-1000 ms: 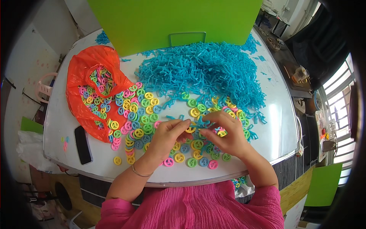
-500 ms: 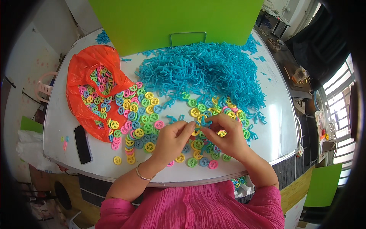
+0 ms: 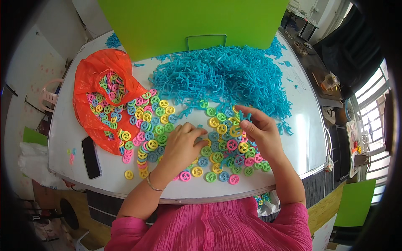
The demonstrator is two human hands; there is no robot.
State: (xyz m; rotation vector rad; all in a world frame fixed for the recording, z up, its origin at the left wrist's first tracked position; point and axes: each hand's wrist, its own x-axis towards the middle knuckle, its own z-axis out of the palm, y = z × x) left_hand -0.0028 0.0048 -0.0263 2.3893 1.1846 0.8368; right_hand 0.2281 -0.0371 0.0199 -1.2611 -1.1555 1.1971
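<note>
1. At the far left, an orange-red bag [image 3: 86, 77] lies on the white counter [image 3: 113, 184], its mouth full of coloured wheels [image 3: 159, 121] that spill rightward. A phone [image 3: 91, 158] lies beside it. Nothing here has shifted.

2. Next, the left hand [image 3: 181, 144] has let go of the shared hold and dropped back toward the counter. A gap shows between thumb and forefinger, with the tip of a blue strip [image 3: 199, 126] peeking out just beyond. Whether the hidden fingers touch or grip that strip, I cannot tell.

3. Between the hands, more wheels lie uncovered in pink, green, yellow and blue, now that the two hands have parted.

4. Above them sits the blue pile [image 3: 217, 75], looking unchanged.

5. Farthest right, the right hand [image 3: 264, 133] has swung up and away. Its fingers are clamped on a blue clip [image 3: 241, 114], with a yellow wheel [image 3: 235, 131] just below the fingertips. The wheel seems to hang from the clip, though I can't make out the join. To my eye, the two-handed part of this piece is over, since one hand now carries it alone.
</note>
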